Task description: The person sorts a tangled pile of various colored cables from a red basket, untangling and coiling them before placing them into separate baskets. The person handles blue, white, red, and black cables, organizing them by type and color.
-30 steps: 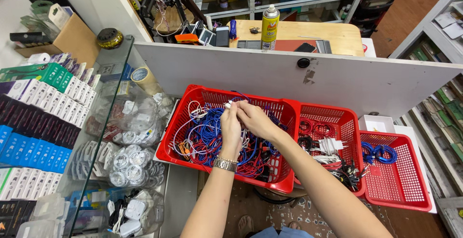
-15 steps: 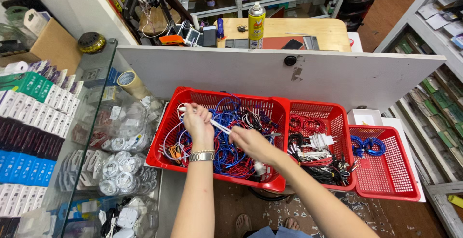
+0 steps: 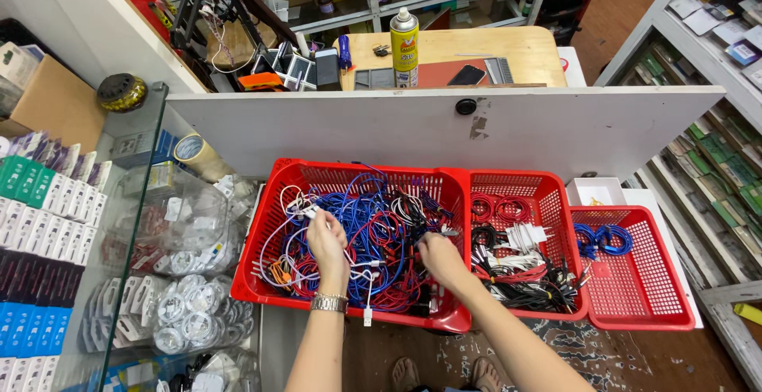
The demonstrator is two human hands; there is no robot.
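Note:
A large red basket [image 3: 274, 217] holds a tangle of blue, red and white cables [image 3: 379, 229]. My left hand [image 3: 327, 243], with a metal watch on its wrist, is down in the left part of the pile, its fingers closed around white cable strands. My right hand [image 3: 439, 259] reaches into the right side of the same basket and grips dark and red cables near the basket wall. A white cable end hangs below the left wrist over the basket's front rim.
A middle red basket [image 3: 556, 201] holds white chargers and black and red cables; a smaller red basket [image 3: 643, 281] holds a blue cable. A white board [image 3: 556, 130] stands behind. A glass case [image 3: 135, 225] with packaged goods is at left, shelves at right, a wooden table with a spray can [image 3: 404, 47] behind.
Both hands have come down from holding a white cable up over the basket and have spread apart into the cable pile. The camera has moved closer.

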